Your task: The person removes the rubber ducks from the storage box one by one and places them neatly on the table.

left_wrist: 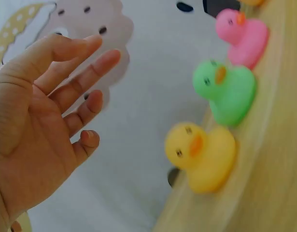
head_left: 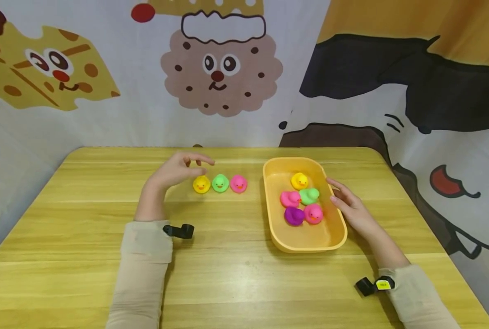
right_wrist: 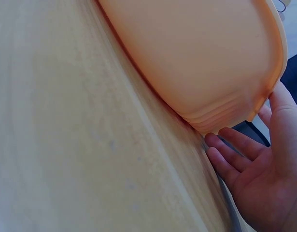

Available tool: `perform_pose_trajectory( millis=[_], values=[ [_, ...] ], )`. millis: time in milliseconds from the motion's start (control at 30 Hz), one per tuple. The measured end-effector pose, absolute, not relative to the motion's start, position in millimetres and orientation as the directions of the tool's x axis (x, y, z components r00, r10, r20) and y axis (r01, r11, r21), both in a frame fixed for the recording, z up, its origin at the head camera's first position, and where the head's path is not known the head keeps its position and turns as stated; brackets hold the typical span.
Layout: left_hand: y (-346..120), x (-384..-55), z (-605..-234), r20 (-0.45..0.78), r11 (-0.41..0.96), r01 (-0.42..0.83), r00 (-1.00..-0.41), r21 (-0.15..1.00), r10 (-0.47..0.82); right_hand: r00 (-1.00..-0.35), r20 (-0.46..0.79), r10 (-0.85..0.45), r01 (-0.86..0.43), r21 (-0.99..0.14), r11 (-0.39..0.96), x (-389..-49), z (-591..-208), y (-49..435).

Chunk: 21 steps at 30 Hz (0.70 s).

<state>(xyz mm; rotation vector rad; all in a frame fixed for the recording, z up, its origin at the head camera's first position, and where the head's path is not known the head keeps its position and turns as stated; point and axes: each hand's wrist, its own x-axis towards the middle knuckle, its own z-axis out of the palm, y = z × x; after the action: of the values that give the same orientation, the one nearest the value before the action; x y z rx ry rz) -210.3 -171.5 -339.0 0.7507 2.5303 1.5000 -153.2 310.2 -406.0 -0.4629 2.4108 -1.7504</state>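
In the head view, a row of three rubber ducks stands on the table: a yellow duck [head_left: 201,184], a green duck [head_left: 220,183] and a pink duck [head_left: 239,184]. My left hand [head_left: 177,171] is raised just behind and left of the yellow duck, fingers loosely bent, holding nothing. In the left wrist view a gap shows between that hand [left_wrist: 51,111] and the yellow duck [left_wrist: 201,157]. To the right, an orange-yellow plastic basin [head_left: 306,240] holds several ducks in yellow, pink, green and purple. My right hand [head_left: 349,208] rests against the basin's right side, thumb at the rim, fingers lightly bent.
Everything stands on a wood-grain table [head_left: 228,283]. A curtain [head_left: 137,123] printed with cartoon figures hangs behind the table's far edge. Each sleeve carries a small black wrist camera, such as the left one [head_left: 182,231].
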Motion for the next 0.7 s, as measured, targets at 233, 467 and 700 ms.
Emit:
perform_pose_trajectory(
  millis=[233, 467, 700],
  values=[
    [-146.8, -199.8, -319.0, 0.289, 0.307, 0.453, -0.843, 0.837, 0.454, -0.946, 0.081, -0.314, -0.173, -0.946, 0.276, -152.9, -407.4, 310.5],
    [-119.8, -189.7, -306.7, 0.351, 0.282, 0.506, -0.819, 0.815, 0.455, -0.944, 0.079, -0.32, -0.171, -0.947, 0.271, -152.9, -407.6, 310.6],
    [-96.8, -180.5, -299.5, 0.384, 0.275, 0.526, -0.814, 0.805, 0.436, -0.945, 0.082, -0.318, -0.173, -0.947, 0.269, -153.0, -407.4, 310.2]
  ],
)
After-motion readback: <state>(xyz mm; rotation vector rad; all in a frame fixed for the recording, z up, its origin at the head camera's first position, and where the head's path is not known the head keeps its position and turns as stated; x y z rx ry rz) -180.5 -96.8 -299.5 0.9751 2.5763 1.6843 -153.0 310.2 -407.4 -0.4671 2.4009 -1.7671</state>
